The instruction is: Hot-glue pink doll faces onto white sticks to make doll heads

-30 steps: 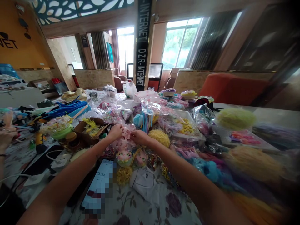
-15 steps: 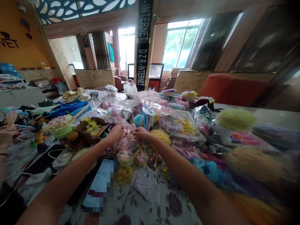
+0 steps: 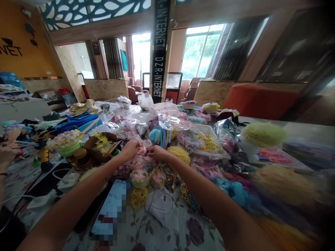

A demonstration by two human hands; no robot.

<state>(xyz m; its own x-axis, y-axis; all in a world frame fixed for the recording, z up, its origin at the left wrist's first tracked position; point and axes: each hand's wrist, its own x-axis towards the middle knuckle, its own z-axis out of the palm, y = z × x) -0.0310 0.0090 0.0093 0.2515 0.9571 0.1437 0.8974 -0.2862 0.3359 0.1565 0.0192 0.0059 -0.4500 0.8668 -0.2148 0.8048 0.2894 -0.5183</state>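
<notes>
My left hand [image 3: 133, 150] is closed, its fingertips pinching a pale pink strip [image 3: 142, 150] that curls between my two hands. Just to the right, my right hand [image 3: 157, 152] is also closed in a pinch; its fingertips hide what is in them. Below the hands lie clear-wrapped pink pieces [image 3: 138, 161]. Nearer to me are two doll heads with painted green eyes, one on the left [image 3: 139, 176] and one on the right [image 3: 158, 177]. Curly yellow doll hair [image 3: 139, 198] lies under them, beside a folded white cloth piece [image 3: 161, 204].
A phone [image 3: 111, 205] lies below my left forearm. To the left stand a cardboard box [image 3: 92, 143], a brown jar [image 3: 82, 157] and a white power strip [image 3: 68, 179]. Yellow yarn [image 3: 179, 154] and a white tray [image 3: 208, 129] are on the right. Another person's hand [image 3: 9, 153] works at far left.
My hands have come slightly closer together, and the pink strip between them now looks more curled. The view has tilted up very slightly.
</notes>
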